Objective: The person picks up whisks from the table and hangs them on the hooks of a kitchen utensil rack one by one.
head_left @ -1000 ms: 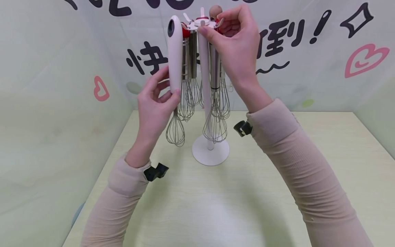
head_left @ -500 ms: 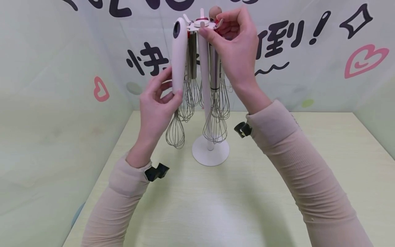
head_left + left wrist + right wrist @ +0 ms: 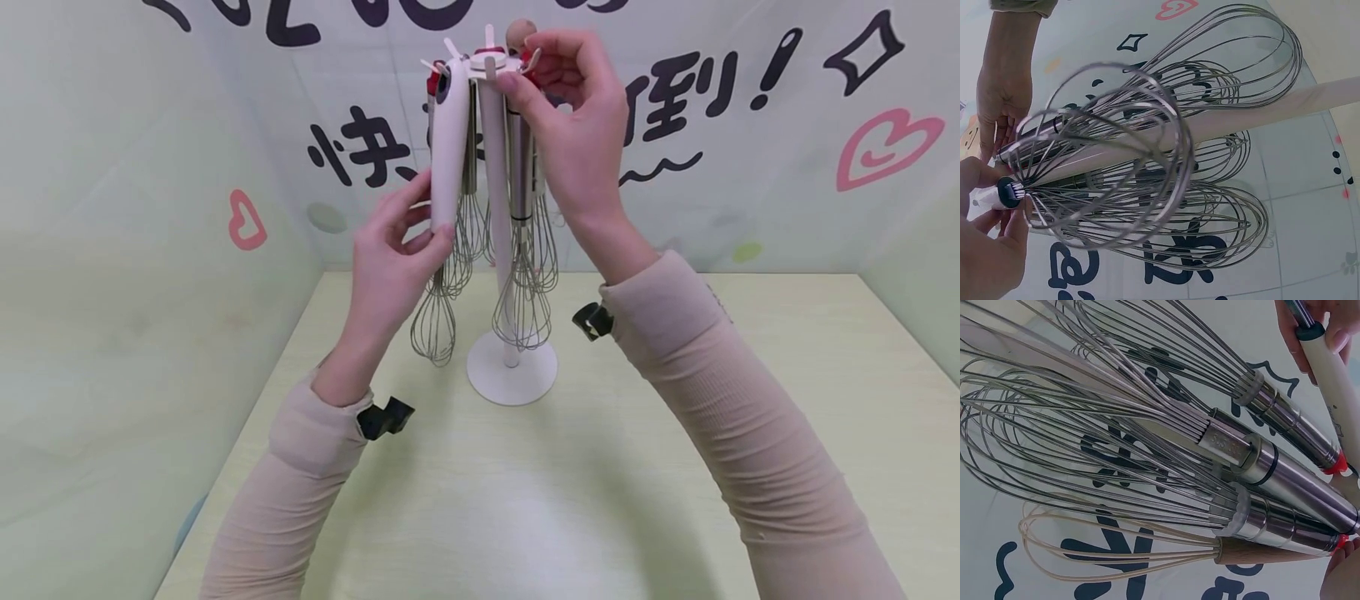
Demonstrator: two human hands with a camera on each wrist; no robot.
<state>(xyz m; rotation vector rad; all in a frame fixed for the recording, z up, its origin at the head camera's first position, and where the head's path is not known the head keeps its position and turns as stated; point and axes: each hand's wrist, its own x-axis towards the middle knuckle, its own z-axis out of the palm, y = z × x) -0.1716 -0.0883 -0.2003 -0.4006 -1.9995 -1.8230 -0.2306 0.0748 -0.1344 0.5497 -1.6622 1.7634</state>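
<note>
A white-handled whisk [image 3: 448,150] hangs from my left hand [image 3: 393,258], which pinches the handle's lower end between thumb and fingers. The hole at its top lies against the hooks of a white rotating whisk stand [image 3: 512,379]; whether a hook passes through it I cannot tell. My right hand [image 3: 581,137] grips the stand's hooked top at its right side, thumb in front and fingers curled behind. Steel whisks [image 3: 1304,494] with silver handles hang around the pole. A wooden-handled whisk [image 3: 1250,550] hangs among them in the right wrist view.
The stand's round base rests on a pale wooden table [image 3: 480,500]. Behind it hangs a printed cloth backdrop [image 3: 787,183] with black lettering and pink hearts. Each sleeve carries a black wrist mount [image 3: 386,418].
My left hand has brought the white-handled whisk rightward, its top now closer to the stand's hub. A red-topped steel whisk now shows left of its handle. My right hand has barely moved.
</note>
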